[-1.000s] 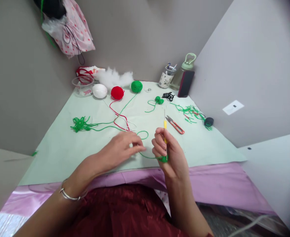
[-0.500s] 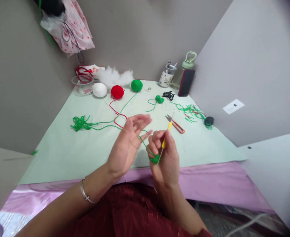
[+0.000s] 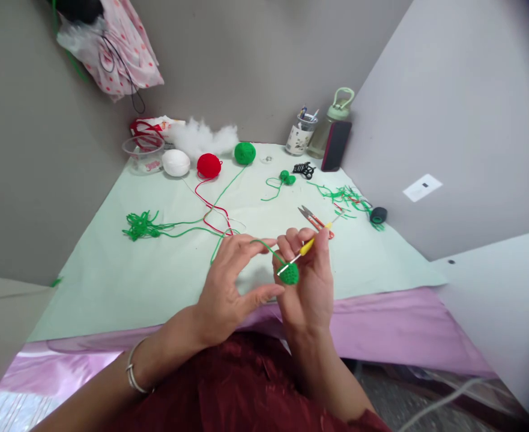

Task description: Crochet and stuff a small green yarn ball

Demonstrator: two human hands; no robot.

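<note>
My right hand [image 3: 307,282] is closed round a yellow-handled crochet hook [image 3: 307,246], whose metal tip sits in a small green crochet piece [image 3: 289,274] by its fingers. My left hand [image 3: 230,279] is raised beside it, fingers curled, with the green yarn strand [image 3: 266,245] running over its forefinger to the piece; its thumb reaches toward the piece. The strand trails back across the pale green table [image 3: 111,282] to a green yarn ball [image 3: 245,153].
At the back stand red [image 3: 209,165] and white [image 3: 176,162] yarn balls, white stuffing [image 3: 201,137], a clear bowl [image 3: 142,153], a pen cup [image 3: 299,135], a bottle [image 3: 334,120]. Red snips [image 3: 313,221], green yarn scraps [image 3: 347,198], a tangled green bundle [image 3: 140,226] lie on the table.
My left hand rose off the table, spread open, then curled with the strand over its forefinger. My right hand tilted the hook sideways and lifted the green piece.
</note>
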